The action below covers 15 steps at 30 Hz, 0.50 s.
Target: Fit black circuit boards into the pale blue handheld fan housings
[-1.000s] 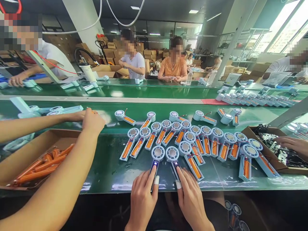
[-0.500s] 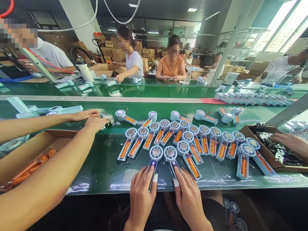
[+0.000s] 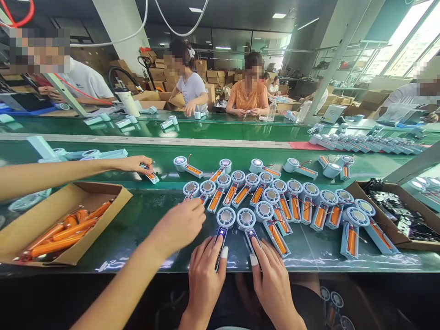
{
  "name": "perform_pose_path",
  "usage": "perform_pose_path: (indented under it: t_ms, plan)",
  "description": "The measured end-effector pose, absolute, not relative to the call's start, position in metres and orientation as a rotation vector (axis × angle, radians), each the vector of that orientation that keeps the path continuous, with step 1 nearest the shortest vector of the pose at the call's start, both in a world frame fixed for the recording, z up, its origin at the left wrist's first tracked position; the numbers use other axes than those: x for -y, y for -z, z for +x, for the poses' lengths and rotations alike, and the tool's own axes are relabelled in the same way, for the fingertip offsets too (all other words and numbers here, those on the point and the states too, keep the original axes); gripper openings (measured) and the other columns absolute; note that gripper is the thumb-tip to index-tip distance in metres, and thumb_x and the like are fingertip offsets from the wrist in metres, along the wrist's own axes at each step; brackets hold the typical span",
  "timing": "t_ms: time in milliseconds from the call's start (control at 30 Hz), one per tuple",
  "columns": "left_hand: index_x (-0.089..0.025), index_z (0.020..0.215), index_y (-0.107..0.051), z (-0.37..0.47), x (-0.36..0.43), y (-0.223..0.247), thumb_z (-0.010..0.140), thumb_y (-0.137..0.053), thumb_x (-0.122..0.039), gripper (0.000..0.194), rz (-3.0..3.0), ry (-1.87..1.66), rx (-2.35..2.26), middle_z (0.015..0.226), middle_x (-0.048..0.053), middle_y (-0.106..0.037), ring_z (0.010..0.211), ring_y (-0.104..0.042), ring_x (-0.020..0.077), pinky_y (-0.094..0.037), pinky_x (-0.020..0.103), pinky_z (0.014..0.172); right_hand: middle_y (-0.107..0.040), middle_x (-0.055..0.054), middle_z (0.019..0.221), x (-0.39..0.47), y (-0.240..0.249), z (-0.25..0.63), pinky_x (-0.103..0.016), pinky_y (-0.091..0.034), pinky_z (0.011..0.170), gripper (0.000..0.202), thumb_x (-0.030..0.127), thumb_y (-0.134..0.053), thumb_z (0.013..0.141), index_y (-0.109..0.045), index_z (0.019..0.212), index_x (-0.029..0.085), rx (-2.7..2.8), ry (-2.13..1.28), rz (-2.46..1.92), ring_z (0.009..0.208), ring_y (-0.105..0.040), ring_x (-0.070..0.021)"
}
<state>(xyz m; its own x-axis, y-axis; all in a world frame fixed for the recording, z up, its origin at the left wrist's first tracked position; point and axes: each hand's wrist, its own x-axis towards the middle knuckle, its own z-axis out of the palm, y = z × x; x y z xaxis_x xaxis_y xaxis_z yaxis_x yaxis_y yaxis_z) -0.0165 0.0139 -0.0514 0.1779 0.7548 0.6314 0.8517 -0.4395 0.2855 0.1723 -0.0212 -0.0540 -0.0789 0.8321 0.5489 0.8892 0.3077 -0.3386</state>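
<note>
Near the front edge of the bench, two pale-blue handheld fans lie side by side, round heads pointing away from me. My left hand [image 3: 206, 266] grips the handle of the left fan [image 3: 226, 217], its index finger on a dark circuit board with a small white light. My right hand [image 3: 273, 268] grips the right fan [image 3: 246, 219] in the same way, its board lit too. White covers wrap both thumb tips. Beyond my hands are rows of open-handled fans [image 3: 307, 206] with orange battery cells and loose wires. The fingers hide most of both handles.
A co-worker's hand [image 3: 182, 222] reaches in at the left beside the rows; the other hand [image 3: 144, 165] holds a fan handle. A cardboard box [image 3: 118, 197] of orange cells stands left, a box [image 3: 422, 245] of dark circuit boards right. Several people work across the green conveyor [image 3: 220, 144].
The co-worker's nearer hand has moved right to the fan rows, while the other still holds a handle. The hand in the right box is gone. My hands keep their grip.
</note>
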Motion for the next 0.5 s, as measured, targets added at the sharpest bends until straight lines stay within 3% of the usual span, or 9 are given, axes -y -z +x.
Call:
perform_pose_path:
  t_ms: [500]
  plan:
    - [-0.018, 0.133, -0.055, -0.0165, -0.0151, 0.0500, 0.097, -0.054, -0.017, 0.036, -2.302, 1.080, 1.548, 0.115, 0.010, -0.075, 0.108, -0.069, 0.0283, -0.054, 0.046, 0.093, -0.066, -0.009, 0.131, 0.0217, 0.0529, 0.1725, -0.048, -0.057, 0.093, 0.059, 0.014, -0.041, 0.097, -0.035, 0.154, 0.023, 1.918, 0.107, -1.533, 0.121, -0.063, -0.0295]
